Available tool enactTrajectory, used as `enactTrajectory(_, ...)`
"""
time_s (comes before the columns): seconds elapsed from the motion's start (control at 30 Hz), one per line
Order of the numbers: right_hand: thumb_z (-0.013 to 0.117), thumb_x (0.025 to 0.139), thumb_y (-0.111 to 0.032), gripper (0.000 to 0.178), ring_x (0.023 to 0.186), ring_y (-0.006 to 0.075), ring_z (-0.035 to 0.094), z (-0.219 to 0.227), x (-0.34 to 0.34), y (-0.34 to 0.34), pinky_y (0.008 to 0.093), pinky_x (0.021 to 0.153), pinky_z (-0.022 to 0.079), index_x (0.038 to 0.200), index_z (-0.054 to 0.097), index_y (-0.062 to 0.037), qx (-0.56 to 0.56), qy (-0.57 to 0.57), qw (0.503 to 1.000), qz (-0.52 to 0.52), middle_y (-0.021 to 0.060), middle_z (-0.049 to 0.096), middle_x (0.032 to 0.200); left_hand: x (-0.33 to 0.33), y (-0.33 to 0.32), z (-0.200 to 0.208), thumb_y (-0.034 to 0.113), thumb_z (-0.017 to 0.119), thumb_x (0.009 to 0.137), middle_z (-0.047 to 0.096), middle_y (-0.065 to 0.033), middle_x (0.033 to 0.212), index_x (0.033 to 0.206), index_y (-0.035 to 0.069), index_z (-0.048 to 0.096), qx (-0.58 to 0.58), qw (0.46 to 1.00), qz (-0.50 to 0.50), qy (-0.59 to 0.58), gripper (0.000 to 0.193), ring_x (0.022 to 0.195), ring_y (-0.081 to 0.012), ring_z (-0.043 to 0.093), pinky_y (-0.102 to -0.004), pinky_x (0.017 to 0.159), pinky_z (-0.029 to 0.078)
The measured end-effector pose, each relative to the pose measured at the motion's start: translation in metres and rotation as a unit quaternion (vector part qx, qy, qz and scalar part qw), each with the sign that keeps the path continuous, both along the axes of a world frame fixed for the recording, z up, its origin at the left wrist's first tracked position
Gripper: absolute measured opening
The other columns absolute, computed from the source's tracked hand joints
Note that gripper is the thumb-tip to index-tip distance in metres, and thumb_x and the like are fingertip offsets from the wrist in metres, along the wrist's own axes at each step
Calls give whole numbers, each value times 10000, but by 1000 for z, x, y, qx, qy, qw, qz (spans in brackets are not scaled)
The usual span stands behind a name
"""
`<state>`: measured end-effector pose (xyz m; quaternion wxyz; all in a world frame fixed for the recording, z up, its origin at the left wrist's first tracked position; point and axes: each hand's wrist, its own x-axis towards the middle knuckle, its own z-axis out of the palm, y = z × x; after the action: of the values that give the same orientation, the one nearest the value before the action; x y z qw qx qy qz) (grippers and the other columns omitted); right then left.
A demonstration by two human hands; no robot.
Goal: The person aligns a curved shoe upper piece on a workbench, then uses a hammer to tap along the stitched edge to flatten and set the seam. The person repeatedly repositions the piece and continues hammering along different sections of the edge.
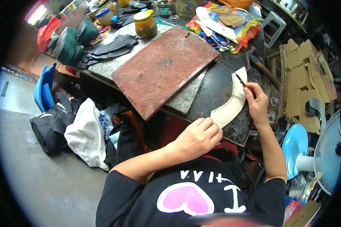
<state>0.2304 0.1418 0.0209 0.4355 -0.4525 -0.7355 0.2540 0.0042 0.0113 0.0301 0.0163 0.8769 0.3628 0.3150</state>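
From where I stand, at the left I see some black flat pieces (pixel 113 47) lying on the table, and then a reddish-brown board (pixel 165 68) set at a slant over a pale slab (pixel 185 96). Nothing is being worked on this board.

Next comes the left hand (pixel 204 134), at the near end of the curved cream piece (pixel 236 96). Its fingers are curled inward; I cannot tell whether they pinch the end of the piece or only rest by it. For good control, I think this hand should keep the piece from sliding, with light pressure so it does not bend.

The curved cream piece lies on the dark tabletop (pixel 212 85), to the right of the board. Small dark marks run along its inner edge. At its far end is a thin dark tool (pixel 240 78), which the right hand (pixel 257 102) has between thumb and fingertips, closed upon it. In my judgement, the tip should follow the edge evenly, at a constant angle.

Further right lies a hammer (pixel 266 72), near the right hand; it would be wise to leave the wrist room beside it.
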Motion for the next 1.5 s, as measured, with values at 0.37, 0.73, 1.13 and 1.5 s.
enactTrajectory(0.37, 754, 697, -127, 126, 622, 290, 617, 87, -35, -47, 411, 592, 490, 704, 639, -77, 128, -287, 936, 160, 86, 627, 666, 14, 17, 0, 112, 707, 811, 583, -71, 809, 1294, -50, 562, -25, 986, 115, -117, 530, 674, -207, 572, -329, 596, 498)
enactTrajectory(0.73, 809, 809, -277, 370, 750, 214, 676, 96, -11, -13, 342, 703, 535, 1093, 713, -60, -27, -186, 945, 269, 101, 687, 855, -14, 22, 25, 77, 720, 750, 509, -85, 762, 936, 67, 664, 19, 982, 146, -121, 194, 685, -274, 560, -391, 609, 463)
enactTrajectory(1.13, 707, 773, -92, 385, 1125, 237, 611, 48, 3, 74, 372, 963, 517, 1153, 720, -157, 202, -431, 870, 130, 52, 694, 1065, -37, -42, -1, 119, 518, 975, 433, -149, 841, 938, -25, 515, -444, 843, 47, -300, 149, 786, -313, 479, -397, 732, 413)
enactTrajectory(1.5, 634, 665, -157, 350, 1069, 255, 570, 64, -19, 106, 422, 971, 422, 1007, 657, -91, 85, -552, 799, 225, 55, 676, 1015, -4, -41, -29, 64, 566, 1016, 595, -151, 1137, 978, 62, 426, -550, 606, 32, -574, 146, 987, -225, 689, -320, 816, 589)
